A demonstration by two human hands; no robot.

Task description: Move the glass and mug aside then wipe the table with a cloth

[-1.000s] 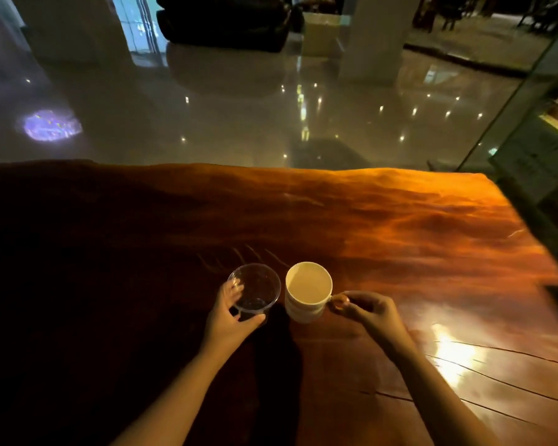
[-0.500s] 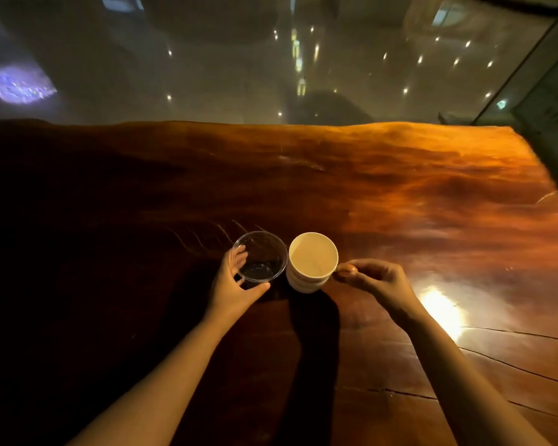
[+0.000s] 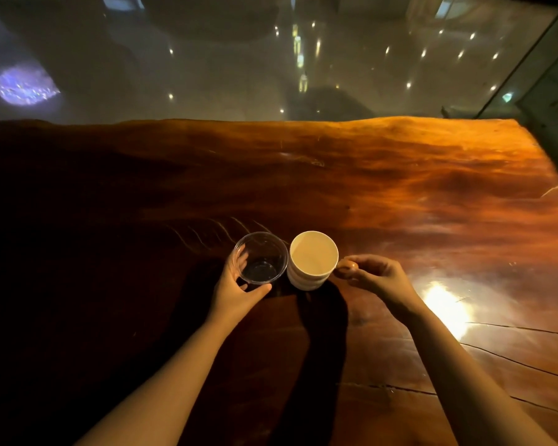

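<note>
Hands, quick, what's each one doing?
Left hand: closed around the clear round glass.
Right hand: pinching the white ceramic mug by its handle.

Single head-worn view, looking forward and steeply down, seemingly close over the table (image 3: 400,175)

Pretty much the whole wooden table (image 3: 400,188) is open, far side and off to the right. Only things in the way are the glass (image 3: 261,258) and mug (image 3: 313,260), touching side by side.
</note>
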